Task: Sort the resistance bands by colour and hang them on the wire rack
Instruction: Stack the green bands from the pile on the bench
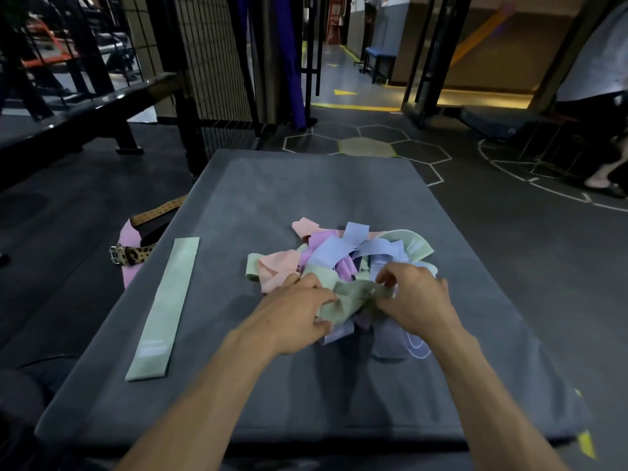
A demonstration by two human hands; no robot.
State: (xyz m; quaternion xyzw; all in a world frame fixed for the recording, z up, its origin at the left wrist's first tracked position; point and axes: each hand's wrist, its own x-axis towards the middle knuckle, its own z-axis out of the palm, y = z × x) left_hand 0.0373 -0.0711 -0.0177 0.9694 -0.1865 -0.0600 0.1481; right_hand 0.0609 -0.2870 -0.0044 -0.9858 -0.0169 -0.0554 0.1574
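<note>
Two bare arms reach out over a grey mat (258, 385). The left hand (299, 312) and the right hand (413, 300) both hold one crumpled green band (350, 297). The left hand's fingers curl round one end of it. The right hand pinches the other end with its thumb and fingers. The band is bunched up between the two hands, so it is hard to tell if it is twisted.

Right under and just behind the hands sits a messy pile of bands (343, 256). It has pink, purple, blue and green ones, all mixed up and lying over each other. Some blue ones poke out below the right hand.

Well off to the left of the held band, a long green band (163, 311) lies flat and straight on the mat, alone.

Past that one, at the left edge of the mat, a spotted belt (134, 254) with a metal buckle rests on something pink.

Far behind the pile, on the left, stands a black wire rack (210, 62). Purple strips (292, 56) hang beside it.
</note>
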